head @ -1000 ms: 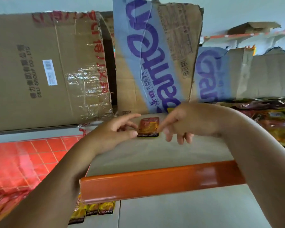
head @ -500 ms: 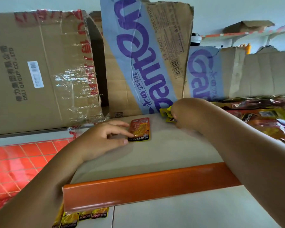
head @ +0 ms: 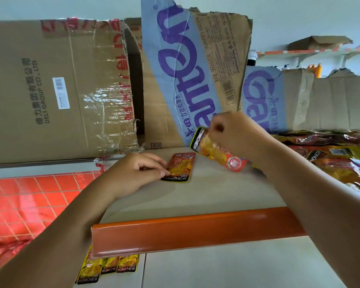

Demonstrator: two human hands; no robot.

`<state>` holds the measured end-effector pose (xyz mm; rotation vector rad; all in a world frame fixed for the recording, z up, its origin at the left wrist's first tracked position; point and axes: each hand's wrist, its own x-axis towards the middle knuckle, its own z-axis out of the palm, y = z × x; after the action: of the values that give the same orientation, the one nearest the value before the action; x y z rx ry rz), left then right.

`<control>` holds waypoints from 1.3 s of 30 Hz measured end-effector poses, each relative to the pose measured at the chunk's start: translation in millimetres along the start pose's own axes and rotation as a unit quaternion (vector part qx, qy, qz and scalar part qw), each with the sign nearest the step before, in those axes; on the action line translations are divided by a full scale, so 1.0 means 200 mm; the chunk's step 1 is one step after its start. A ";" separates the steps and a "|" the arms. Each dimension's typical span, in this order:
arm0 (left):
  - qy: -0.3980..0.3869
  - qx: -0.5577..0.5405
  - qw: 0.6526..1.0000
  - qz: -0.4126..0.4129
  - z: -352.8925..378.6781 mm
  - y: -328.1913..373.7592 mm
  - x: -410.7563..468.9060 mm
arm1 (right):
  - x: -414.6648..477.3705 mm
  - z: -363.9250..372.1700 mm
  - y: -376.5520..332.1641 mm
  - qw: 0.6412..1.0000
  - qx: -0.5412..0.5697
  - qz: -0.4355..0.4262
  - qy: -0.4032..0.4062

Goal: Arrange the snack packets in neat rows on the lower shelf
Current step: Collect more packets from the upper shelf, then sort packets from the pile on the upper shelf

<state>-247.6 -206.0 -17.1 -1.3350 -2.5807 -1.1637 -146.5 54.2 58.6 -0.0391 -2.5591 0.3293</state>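
Progress: early. One flat packet (head: 180, 167) lies face up on the grey shelf board (head: 195, 196), just ahead of the left hand (head: 133, 175). That hand's thumb and lightly curled fingers are closed on the packet's near-left edge and hold it square to the board. The right hand (head: 235, 138) is raised clear of the board. Its fingers are bunched and pinch the top of a raised packet (head: 216, 152), which hangs tilted in the air just right of and behind the flat one, apart from it. It is judged to be the next piece for the row and is not yet set down. The stock still to be placed is a loose heap of packets (head: 341, 161), unsorted, on the board to the far side of the right forearm. Below both wrists, on the near side of the orange rail (head: 195, 231), three yellow packets (head: 110, 265) lie side by side in a short row on a second grey surface. Whether that level or the upper board is the shelf named in the task cannot be settled from this view. Behind the hands, taped and torn cardboard cartons (head: 60, 90) stand against a pale wall. Red floor tiles (head: 19, 200) show outside the left forearm.
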 end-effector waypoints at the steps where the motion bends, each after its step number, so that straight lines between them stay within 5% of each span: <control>1: 0.001 -0.001 1.000 0.000 0.00 0.00 0.00 | 0.01 -0.03 0.03 0.991 0.124 0.042 0.022; 3: 0.005 -0.004 1.000 0.001 0.00 0.01 0.00 | 0.02 -0.05 0.08 0.969 0.219 0.111 -0.007; 5: 0.009 -0.008 1.000 0.006 0.00 0.01 0.00 | 0.02 -0.04 0.11 0.984 0.089 0.122 -0.094; 7: 0.013 -0.003 1.000 0.008 0.00 0.02 0.00 | 0.00 -0.01 0.09 0.985 -0.055 0.093 -0.134; 10: 0.018 0.004 1.000 0.005 0.00 0.02 0.00 | -0.05 -0.01 0.03 0.972 -0.121 0.050 -0.195; 14: 0.014 0.012 1.000 -0.009 0.00 0.04 -0.01 | -0.11 -0.05 -0.07 0.946 -0.063 -0.025 -0.316; 19: 0.011 0.023 1.000 -0.005 -0.02 0.07 -0.07 | -0.21 -0.10 -0.13 0.934 -0.258 -0.123 -0.213; 22: -0.017 0.030 0.999 0.003 -0.04 0.07 -0.15 | -0.31 -0.06 -0.14 0.906 -0.328 -0.121 -0.238; 24: -0.013 0.041 0.999 0.001 -0.05 0.09 -0.16 | -0.34 -0.04 -0.15 0.908 -0.299 -0.152 -0.252; 28: -0.002 0.126 0.992 -0.022 -0.03 0.20 -0.05 | -0.30 -0.07 -0.14 0.951 -0.072 -0.100 -0.282; 31: -0.067 0.216 0.972 -0.067 0.03 0.30 0.07 | -0.30 -0.04 -0.13 0.975 -0.080 -0.088 -0.190; 34: -0.116 0.237 0.961 -0.078 0.10 0.34 0.15 | -0.33 -0.01 -0.19 0.970 -0.081 -0.108 -0.202; 39: -0.083 0.246 0.961 -0.094 0.07 0.34 0.11 | -0.34 -0.03 -0.21 0.977 -0.112 -0.069 -0.167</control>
<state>-209.2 -158.6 20.9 -1.1316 -2.8919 -0.3742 -83.5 8.0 37.8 0.1213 -2.9020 -0.0096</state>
